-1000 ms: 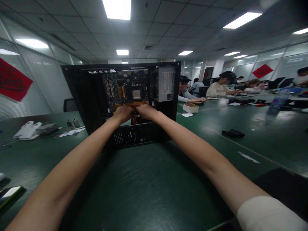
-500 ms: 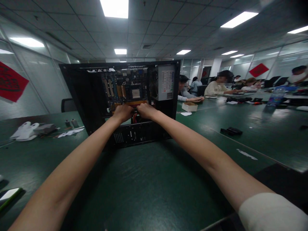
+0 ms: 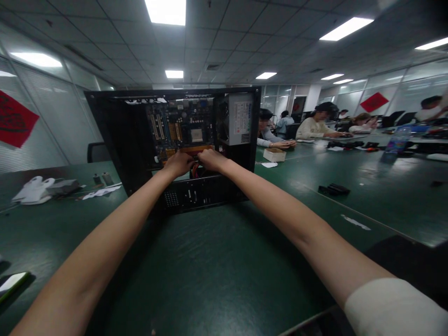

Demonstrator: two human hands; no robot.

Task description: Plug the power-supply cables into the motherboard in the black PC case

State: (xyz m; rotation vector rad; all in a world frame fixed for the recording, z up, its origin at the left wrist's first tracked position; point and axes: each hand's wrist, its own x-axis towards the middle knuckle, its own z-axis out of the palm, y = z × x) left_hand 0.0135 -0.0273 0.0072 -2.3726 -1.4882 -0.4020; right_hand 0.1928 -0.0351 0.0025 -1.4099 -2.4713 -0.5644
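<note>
Inside the computer case (image 3: 201, 193), left hand (image 3: 179, 163) and right hand (image 3: 213, 160) curl fingers narrowly near red cables (image 3: 195, 173); whether they grip anything, I cannot tell. Light force should spare the motherboard (image 3: 191, 116). The case stands on a green table (image 3: 224, 266).

Since one second ago, our view swings slightly rightward; we now find the open computer case (image 3: 206, 195), small white box (image 3: 274, 156), plastic bottle (image 3: 398, 141) and tabletop phone (image 3: 12, 283) displaced leftward in frame.
</note>
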